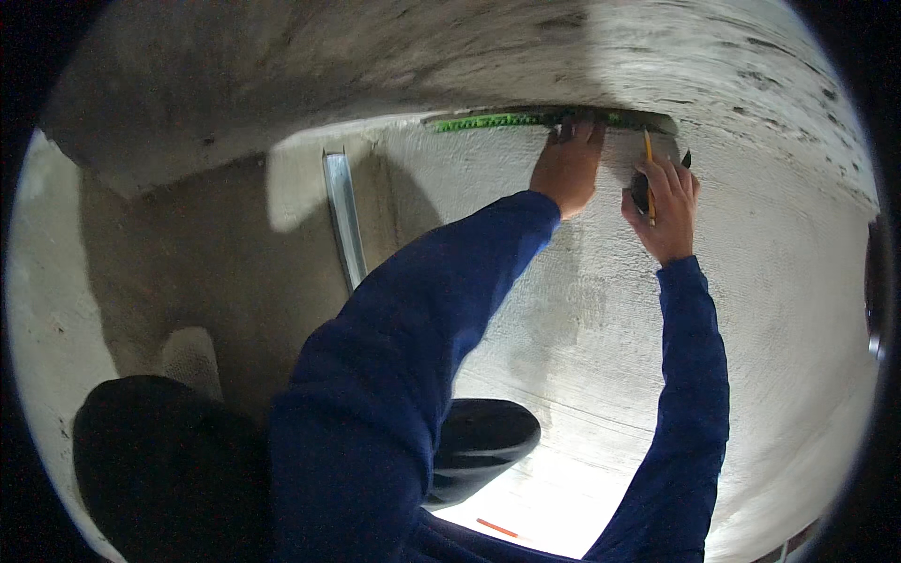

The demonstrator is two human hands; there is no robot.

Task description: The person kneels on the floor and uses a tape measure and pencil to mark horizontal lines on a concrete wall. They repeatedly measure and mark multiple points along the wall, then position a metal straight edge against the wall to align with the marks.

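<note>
A long green strip with dark bumps (497, 121) lies along the corner where the rough grey surfaces meet. My left hand (566, 176) reaches up to it, its fingers stretched out and their tips resting on the strip; the tips are partly in shadow. Just right of that, my right hand (674, 211) is closed around a yellow pencil (649, 155), whose tip points up toward the strip's right end. Within the same hand sits a dark rounded object (641, 191), mostly covered by the fingers, so its kind cannot be made out. A small dark point shows beyond the fingertips.
A silvery metal channel (345, 220) lies left of my left forearm. Near the lower edge is a thin red stick (497, 527). My dark-clad knees (169, 460) take up the lower left. A dark object (878, 281) stands at the far right rim.
</note>
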